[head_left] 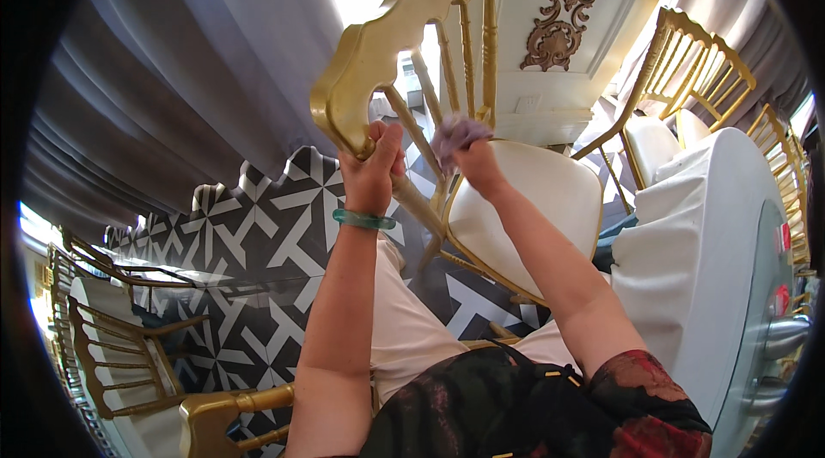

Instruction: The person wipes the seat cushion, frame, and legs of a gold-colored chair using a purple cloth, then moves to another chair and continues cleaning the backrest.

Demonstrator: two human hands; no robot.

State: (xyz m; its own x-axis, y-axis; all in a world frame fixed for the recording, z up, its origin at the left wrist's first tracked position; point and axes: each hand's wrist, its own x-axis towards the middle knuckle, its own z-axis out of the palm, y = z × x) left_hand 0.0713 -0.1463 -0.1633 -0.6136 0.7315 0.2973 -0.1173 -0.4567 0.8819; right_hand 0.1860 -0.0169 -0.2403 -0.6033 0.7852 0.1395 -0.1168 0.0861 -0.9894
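In front of me stands a gold chair point(378, 37) with a spindled back and a white padded seat point(524, 192). My left hand point(371, 167) is closed around the near end of its back, just below the top rail. A green bangle point(363, 219) circles that wrist. My right hand point(477, 161) is closed on a crumpled purple-grey cloth point(460, 136), which lies against the chair's spindles above the seat. The cloth hides part of the spindles and of my right fingers.
To the right, a round table point(687, 235) wears a white cloth, with more gold chairs point(687, 63) behind it. Other gold chairs point(120, 346) stand at the lower left. Grey curtains point(189, 71) hang at the left above a black-and-white patterned floor point(258, 243).
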